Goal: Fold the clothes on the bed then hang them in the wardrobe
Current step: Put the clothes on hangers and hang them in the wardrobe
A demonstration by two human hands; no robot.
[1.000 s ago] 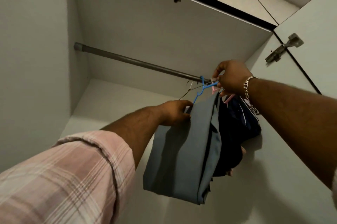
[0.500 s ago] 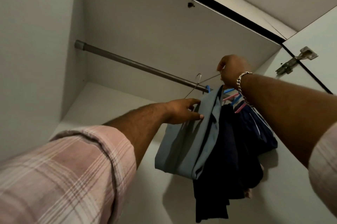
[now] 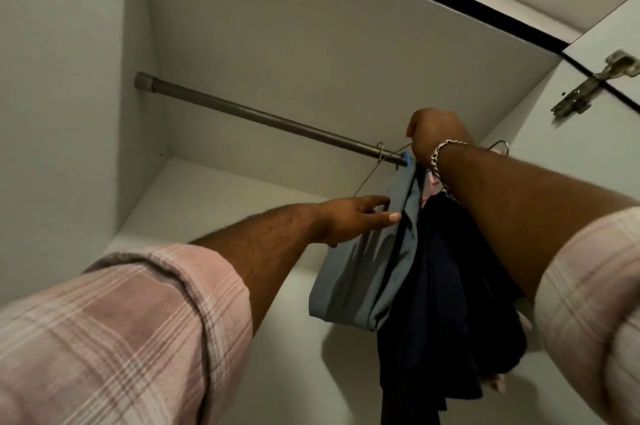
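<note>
A folded grey-blue garment (image 3: 360,272) hangs from a blue hanger (image 3: 405,158) at the right end of the wardrobe rod (image 3: 249,113). Dark navy clothes (image 3: 446,303) hang just right of it. My left hand (image 3: 356,216) reaches out with straight fingers that touch the grey-blue garment's upper edge. My right hand (image 3: 434,132), with a chain bracelet on the wrist, is curled up at the rod and grips a thin wire hanger (image 3: 394,151); its fingers are hidden behind the hand.
The white wardrobe walls and top panel (image 3: 311,43) enclose the rod. A shelf (image 3: 207,203) lies below and behind the rod. The open door with a metal hinge (image 3: 588,85) stands at the right. Another wire hook (image 3: 500,145) shows beside my right wrist.
The wire hanger's hook now sits over the rod, where before it hung just below. My left hand has stretched its fingers flatter against the garment. My right hand stays at the rod.
</note>
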